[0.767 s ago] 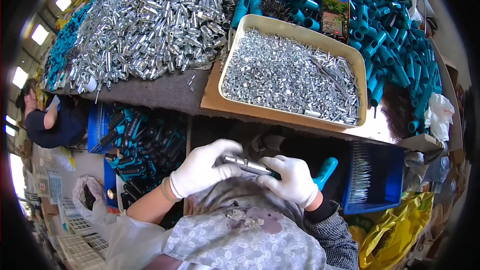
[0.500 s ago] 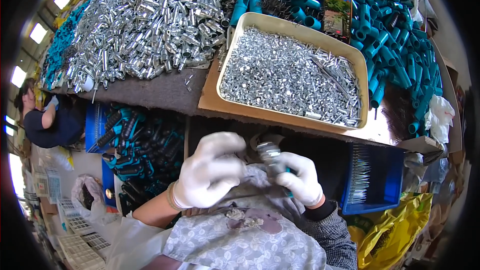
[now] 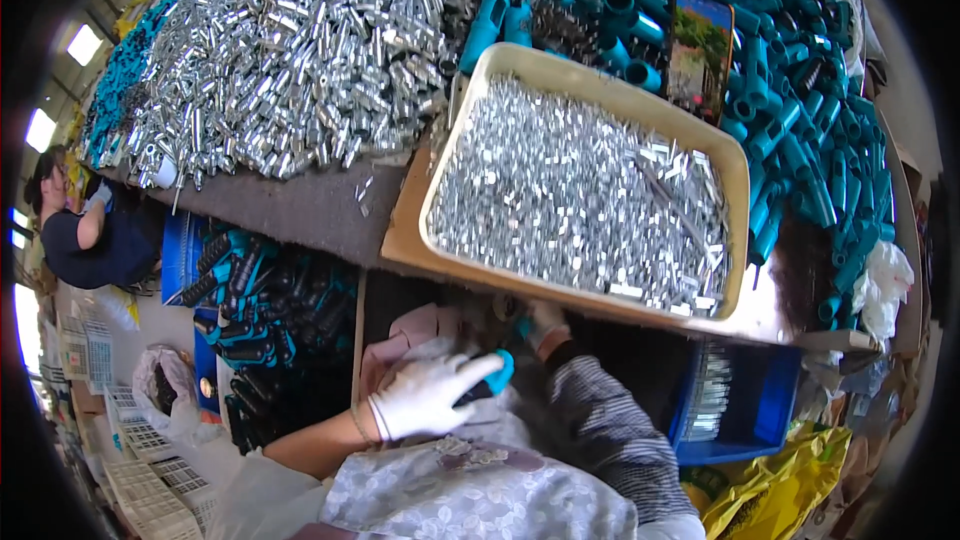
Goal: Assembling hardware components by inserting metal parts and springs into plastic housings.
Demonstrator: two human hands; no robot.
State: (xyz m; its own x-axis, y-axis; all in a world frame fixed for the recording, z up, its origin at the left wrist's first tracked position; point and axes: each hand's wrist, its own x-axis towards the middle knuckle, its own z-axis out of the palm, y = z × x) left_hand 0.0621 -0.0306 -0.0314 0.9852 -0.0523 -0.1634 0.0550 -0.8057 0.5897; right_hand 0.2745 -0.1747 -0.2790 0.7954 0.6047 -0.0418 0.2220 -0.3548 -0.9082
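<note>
1. Bright windows (image 3: pixel 85 45) shine at the far left of a big room, and another person (image 3: pixel 85 240) in dark clothes is on that side, well apart from you
2. A dark table (image 3: pixel 300 210) is in front of you, with a big heap of shiny metal parts (image 3: pixel 290 70) on its left side
3. A cream tray (image 3: pixel 738 230) sits on brown cardboard (image 3: pixel 403 225) near the front edge, and it is full of tiny silver bits (image 3: pixel 570 190)
4. Teal tubes (image 3: pixel 800 160) lie in a messy pile on the right, and a phone (image 3: pixel 699 50) with a lit screen is just past the tray's back edge
5. Your left hand (image 3: pixel 428 395), in a white glove, holds a teal and black piece (image 3: pixel 498 372)
6. That piece is over your lap, lower than the table's front edge, and its teal end shows by your fingers
7. Your right hand (image 3: pixel 545 322) is by the table's front edge, partly hidden and small; a little teal shows at its fingertips, but I cannot tell if it grips anything
8. A grey flowery apron (image 3: pixel 480 490) covers your lap
9. Down on your left, many teal and black handles (image 3: pixel 270 290) lie in a heap
10. Down on your right, a blue bin (image 3: pixel 770 410) holds thin silver rods (image 3: pixel 708 395), and a yellow bag (image 3: pixel 780 485) is just beside it
</note>
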